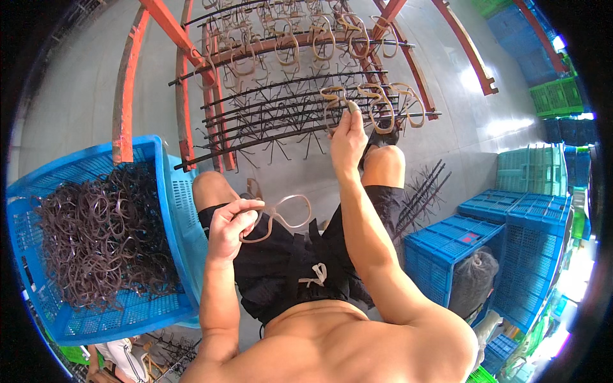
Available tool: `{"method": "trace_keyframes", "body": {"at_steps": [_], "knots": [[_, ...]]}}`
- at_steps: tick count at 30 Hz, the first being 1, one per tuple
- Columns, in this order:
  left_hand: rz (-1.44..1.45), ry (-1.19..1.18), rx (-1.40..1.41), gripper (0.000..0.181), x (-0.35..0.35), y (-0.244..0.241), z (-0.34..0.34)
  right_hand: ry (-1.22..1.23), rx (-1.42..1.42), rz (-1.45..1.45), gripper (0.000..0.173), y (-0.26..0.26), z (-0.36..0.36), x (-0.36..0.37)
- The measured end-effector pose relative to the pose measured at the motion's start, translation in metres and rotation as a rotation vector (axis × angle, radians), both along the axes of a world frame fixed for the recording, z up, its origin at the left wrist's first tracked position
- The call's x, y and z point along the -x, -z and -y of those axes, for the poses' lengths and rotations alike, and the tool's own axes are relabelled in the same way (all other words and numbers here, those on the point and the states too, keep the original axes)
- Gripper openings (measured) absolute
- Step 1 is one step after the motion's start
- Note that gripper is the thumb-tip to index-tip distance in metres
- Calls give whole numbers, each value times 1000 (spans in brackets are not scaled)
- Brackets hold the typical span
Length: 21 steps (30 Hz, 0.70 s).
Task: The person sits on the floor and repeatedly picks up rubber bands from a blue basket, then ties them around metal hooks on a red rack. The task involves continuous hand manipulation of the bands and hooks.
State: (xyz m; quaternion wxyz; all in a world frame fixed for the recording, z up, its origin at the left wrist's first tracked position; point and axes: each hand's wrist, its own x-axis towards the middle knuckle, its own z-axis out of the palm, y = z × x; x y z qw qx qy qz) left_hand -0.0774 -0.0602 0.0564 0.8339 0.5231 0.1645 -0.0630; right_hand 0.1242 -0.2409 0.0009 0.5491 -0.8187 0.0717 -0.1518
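Observation:
My left hand (231, 230) grips a translucent brownish eyeglass frame (310, 210) by one side, held out above my lap. Ahead of it, my right hand (348, 143) reaches to the front black hooked rod (258, 149) of a rack. A pale cover sits on one of its fingertips. Those fingers pinch another eyeglass frame (330, 89) at the rod, partly hidden by the hand. Just to the right, two more eyeglass frames (383, 124) hang from the same rod. Its left stretch carries bare wire hooks.
Left of my leg, a blue plastic basket (62, 323) holds a heap of dark eyeglass frames (103, 239). Red rack posts (125, 95) stand ahead, with rows of hung frames (287, 43) behind. Spare hooked rods (426, 191) lie at right near blue crates (450, 239). A person's leg (127, 359) shows behind, lower left.

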Motion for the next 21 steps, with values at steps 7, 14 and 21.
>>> {"method": "trace_keyframes", "body": {"at_steps": [7,14,21], "knots": [[2,-2,35,22,-6,-5,2,-71,-202,-128,31,-1,8,1],[10,19,-2,21,-17,-12,6,-410,550,296,41,-62,19,59],[41,-356,211,30,-15,0,0,-917,-579,-484,18,-56,11,69]]}}
